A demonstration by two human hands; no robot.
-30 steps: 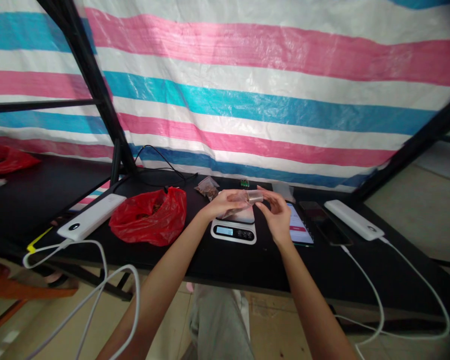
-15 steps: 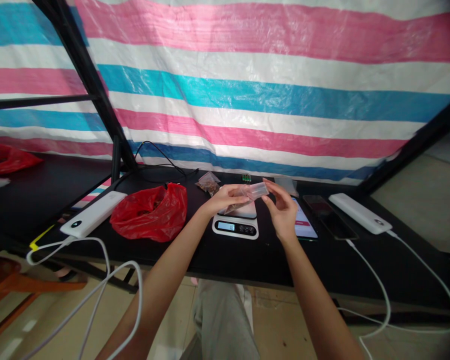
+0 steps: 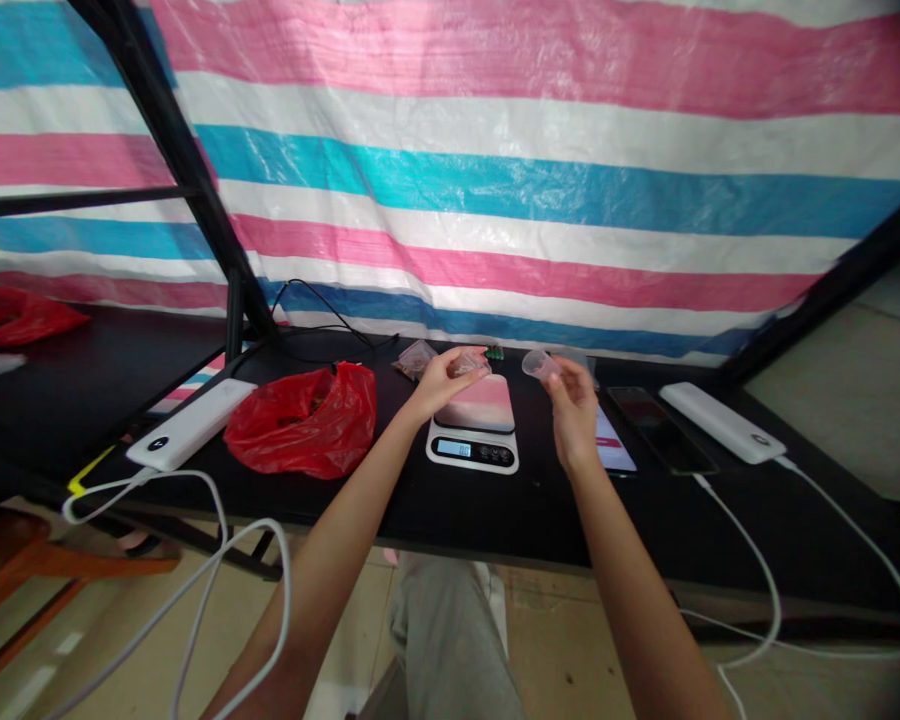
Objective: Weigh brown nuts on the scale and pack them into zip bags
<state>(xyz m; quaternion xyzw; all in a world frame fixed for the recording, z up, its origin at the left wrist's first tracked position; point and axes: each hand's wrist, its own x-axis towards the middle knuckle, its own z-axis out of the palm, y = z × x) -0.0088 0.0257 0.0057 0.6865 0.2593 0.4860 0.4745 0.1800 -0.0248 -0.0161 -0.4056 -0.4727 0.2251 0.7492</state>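
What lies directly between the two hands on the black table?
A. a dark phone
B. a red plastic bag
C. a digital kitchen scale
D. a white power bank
C: the digital kitchen scale sits on the black table between the left hand, which holds a small clear bag, and the right hand, which holds a small clear cup.

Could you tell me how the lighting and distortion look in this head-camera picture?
Head view: daylight glows through the striped tarp, which reflects pink on the scale platform; wide-angle bending curves the black table edge; both small clear pieces at the fingertips are too blurred to identify.
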